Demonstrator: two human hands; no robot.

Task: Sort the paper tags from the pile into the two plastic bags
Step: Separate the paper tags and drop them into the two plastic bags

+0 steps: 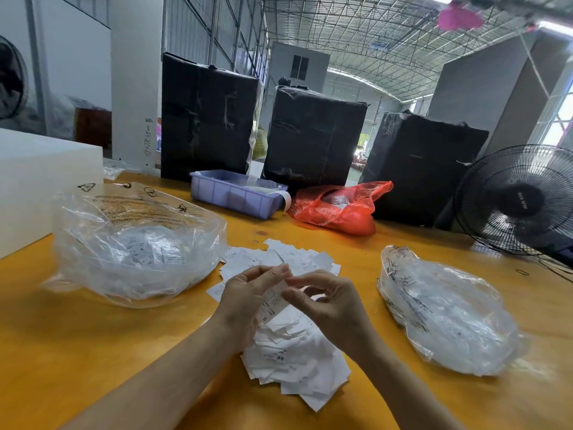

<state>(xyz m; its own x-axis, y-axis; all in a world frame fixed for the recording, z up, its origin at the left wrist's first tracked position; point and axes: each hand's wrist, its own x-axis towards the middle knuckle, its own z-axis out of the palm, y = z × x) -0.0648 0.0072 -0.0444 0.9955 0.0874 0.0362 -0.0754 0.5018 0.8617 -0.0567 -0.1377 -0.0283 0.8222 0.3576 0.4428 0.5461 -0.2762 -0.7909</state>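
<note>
Held tag [273, 305] reads "S"; pile tag [279, 357] "XS".

tags [297, 361] white, black print | table [93, 336] orange-yellow | tray [232, 195] lilac | bag [338, 206] red

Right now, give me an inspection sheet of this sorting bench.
Surface: orange table.
Job's things: pile of paper tags at centre; clear left bag with tags inside; clear right bag.
Clutter: purple tray, red bag, white box.
Grippers: left hand and right hand pinch one tag marked S.
Cables: thin cable by the fan.
Surroundings: three black-wrapped bales, warehouse roof.
</note>
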